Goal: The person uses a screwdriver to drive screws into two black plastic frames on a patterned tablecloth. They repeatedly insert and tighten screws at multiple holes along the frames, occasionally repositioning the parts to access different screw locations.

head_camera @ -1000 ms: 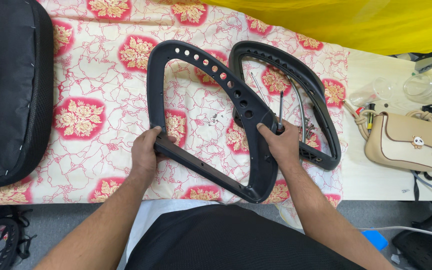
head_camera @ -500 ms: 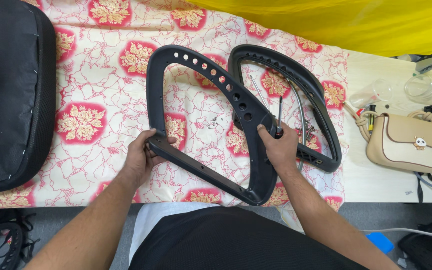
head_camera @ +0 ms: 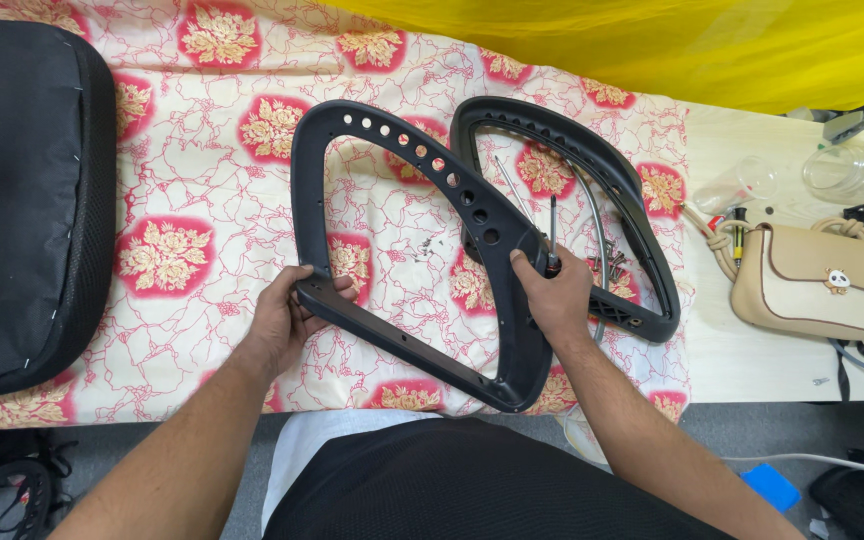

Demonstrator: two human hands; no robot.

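A black plastic chair-back frame (head_camera: 422, 165) with a row of holes lies on a floral cloth (head_camera: 192, 180) in front of me. My left hand (head_camera: 287, 315) grips its lower left corner. My right hand (head_camera: 552, 290) rests on the frame's right side, fingers closed around a thin screwdriver-like tool (head_camera: 552, 235) standing against the frame. A second black frame (head_camera: 642, 220) lies just to the right, partly under the first. Thin metal rods (head_camera: 597, 225) lie inside it.
A black seat cushion (head_camera: 22, 200) fills the left of the table. A beige handbag (head_camera: 817, 280) and clear plastic items (head_camera: 847, 170) sit on the bare tabletop at right. Yellow fabric (head_camera: 702, 45) runs along the far edge. Cables hang at the right.
Both hands stay on the frame. My right hand has shifted slightly up the frame's right side around the tool; the frame itself has hardly moved.
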